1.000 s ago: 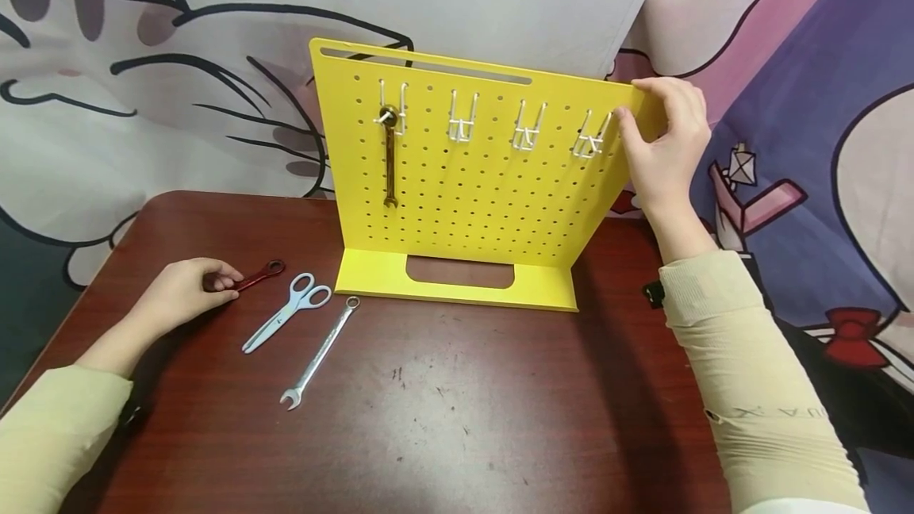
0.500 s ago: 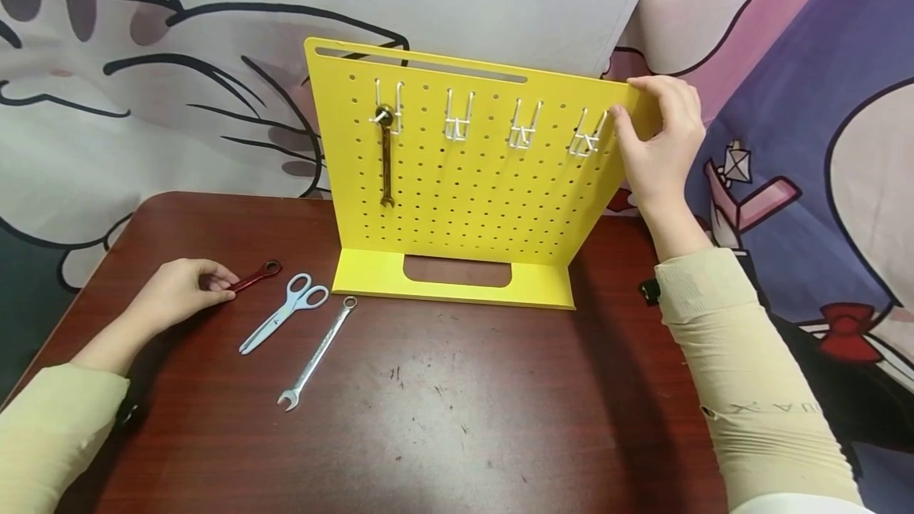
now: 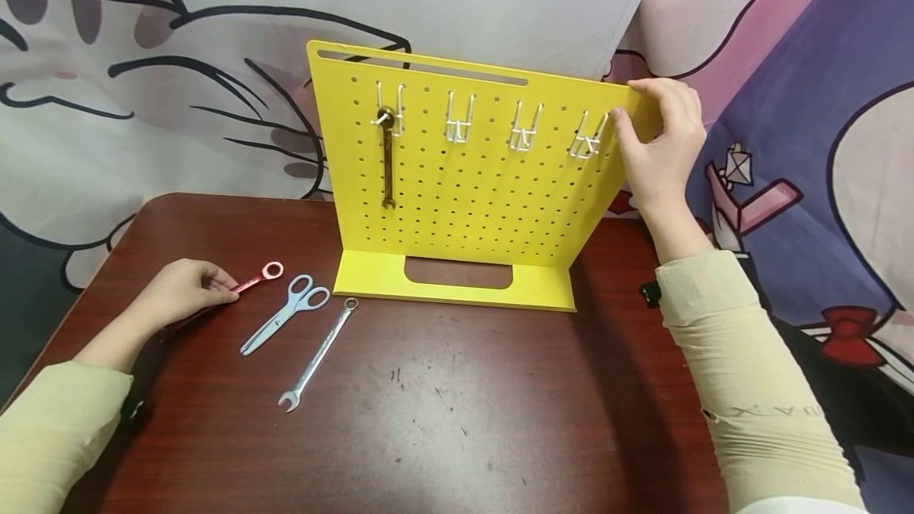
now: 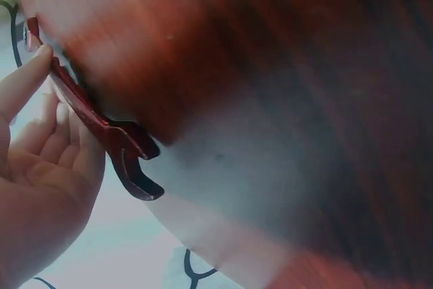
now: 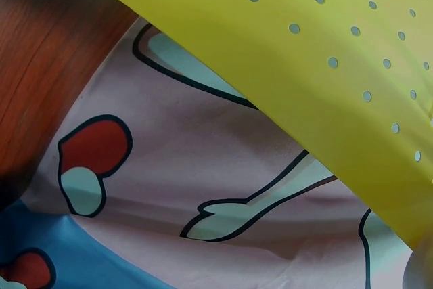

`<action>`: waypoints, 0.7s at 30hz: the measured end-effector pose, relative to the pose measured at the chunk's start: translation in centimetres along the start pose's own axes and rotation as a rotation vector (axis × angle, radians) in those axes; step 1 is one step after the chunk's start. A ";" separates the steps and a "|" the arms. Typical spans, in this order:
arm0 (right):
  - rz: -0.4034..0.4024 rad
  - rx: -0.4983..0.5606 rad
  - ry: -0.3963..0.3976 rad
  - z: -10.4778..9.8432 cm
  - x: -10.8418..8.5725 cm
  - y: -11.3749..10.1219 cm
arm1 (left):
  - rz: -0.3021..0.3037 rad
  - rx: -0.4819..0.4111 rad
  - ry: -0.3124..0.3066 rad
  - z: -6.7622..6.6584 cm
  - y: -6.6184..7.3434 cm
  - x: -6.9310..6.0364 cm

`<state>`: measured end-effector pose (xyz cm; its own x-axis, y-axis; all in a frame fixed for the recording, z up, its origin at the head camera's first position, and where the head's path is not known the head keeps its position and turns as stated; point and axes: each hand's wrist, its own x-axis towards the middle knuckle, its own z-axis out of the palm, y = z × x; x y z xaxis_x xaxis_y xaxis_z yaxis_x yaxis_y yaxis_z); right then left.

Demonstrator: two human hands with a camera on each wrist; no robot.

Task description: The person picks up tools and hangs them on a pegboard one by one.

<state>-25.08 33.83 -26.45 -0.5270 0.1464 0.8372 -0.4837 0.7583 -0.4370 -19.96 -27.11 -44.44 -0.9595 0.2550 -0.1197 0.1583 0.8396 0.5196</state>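
My left hand point(image 3: 178, 292) pinches a red combination wrench point(image 3: 251, 284) between thumb and fingers, low over the table's left side. Its ring end points toward the scissors; the left wrist view shows the wrench's forked open end point(image 4: 128, 157) nearest the camera. At the upper right corner of a yellow pegboard point(image 3: 435, 216), my right hand point(image 3: 667, 153) grips the edge, thumb in front. A dark wrench point(image 3: 389, 169) hangs from the leftmost white hook. Three more white hooks point(image 3: 458, 132) bear nothing. In the right wrist view, the pegboard point(image 5: 223, 38) shows, while the right hand is almost entirely out of frame.
Light blue scissors point(image 3: 274, 327) and a silver combination wrench point(image 3: 319, 359) lie on the brown table point(image 3: 457, 435), left of and in front of the pegboard's base. Cartoon-printed fabric point(image 3: 214, 149) stands close behind the table and along its right side.
The red wrench has turned in my left hand, so its ring now shows a brighter, rounder face. My right hand stays on the pegboard corner.
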 end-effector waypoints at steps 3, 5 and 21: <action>0.000 0.000 0.000 0.0 0.0 0.0 | -0.008 0.012 -0.012 -0.2 0.3 0.1; -0.001 0.003 0.000 0.0 0.0 0.1 | -0.008 0.014 -0.020 -0.3 0.4 0.1; -0.006 0.007 0.003 0.1 0.0 0.1 | 0.011 -0.077 0.091 0.2 4.0 0.9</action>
<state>-25.16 33.87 -26.55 -0.5222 0.1438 0.8406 -0.4915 0.7548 -0.4344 -20.17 -23.38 -42.65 -0.9756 0.2161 -0.0379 0.1538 0.7971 0.5839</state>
